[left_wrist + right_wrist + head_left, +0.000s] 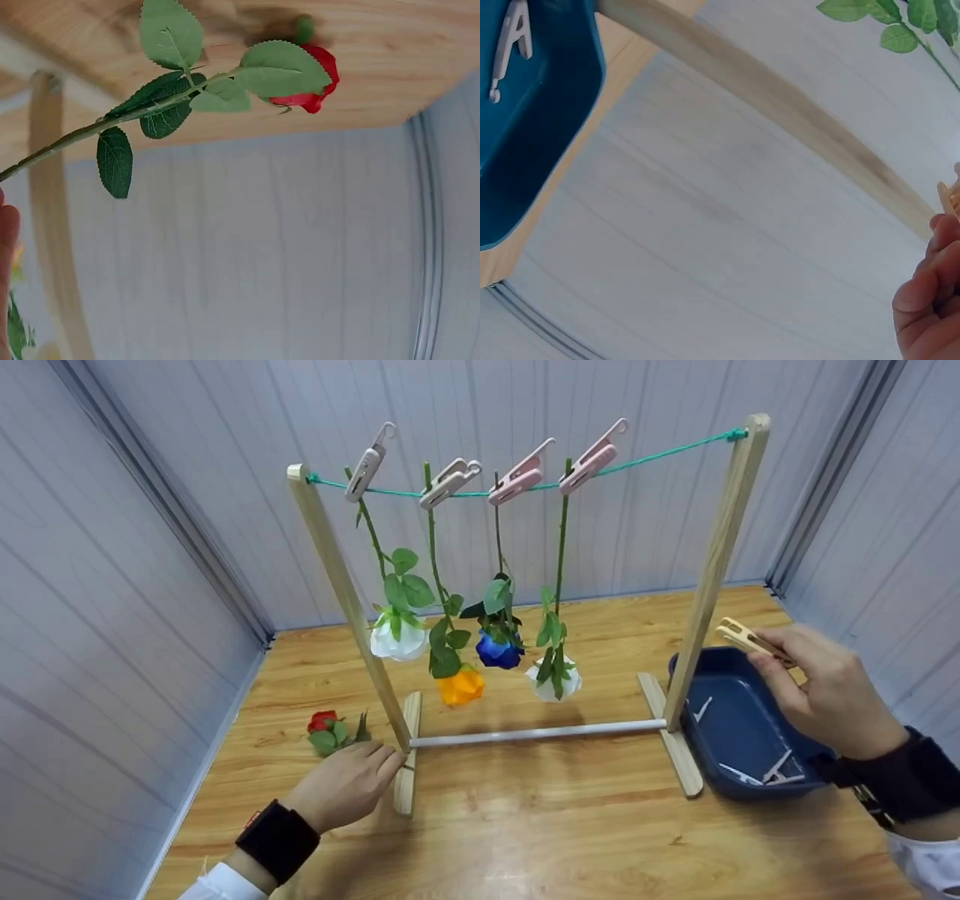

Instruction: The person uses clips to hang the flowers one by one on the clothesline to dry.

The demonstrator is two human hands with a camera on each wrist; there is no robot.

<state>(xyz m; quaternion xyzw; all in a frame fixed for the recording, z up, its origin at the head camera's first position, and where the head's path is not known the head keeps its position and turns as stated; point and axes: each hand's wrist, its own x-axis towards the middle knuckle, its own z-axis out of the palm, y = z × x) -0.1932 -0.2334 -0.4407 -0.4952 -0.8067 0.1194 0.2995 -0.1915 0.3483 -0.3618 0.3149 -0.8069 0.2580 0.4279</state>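
My left hand [349, 784] pinches the stem of a red rose [323, 721] low over the table, left of a wooden stand. In the left wrist view the rose's stem [71, 138] runs to my fingertips at the left edge, its bloom pointing away. To the right, my right hand [836, 694] grips a pale yellow clothespin [742, 636] above a dark blue basin [750, 791]. Only the clothespin's tip [946, 199] shows in the right wrist view.
A green cord [660, 454] spans the stand's posts [712, 577]. Clothespins [589, 469] hold several roses upside down on it: white [397, 641], orange [460, 687], blue [499, 651] and white [566, 679]. A white bar [536, 733] joins the feet. Loose clothespins [780, 769] lie in the basin.
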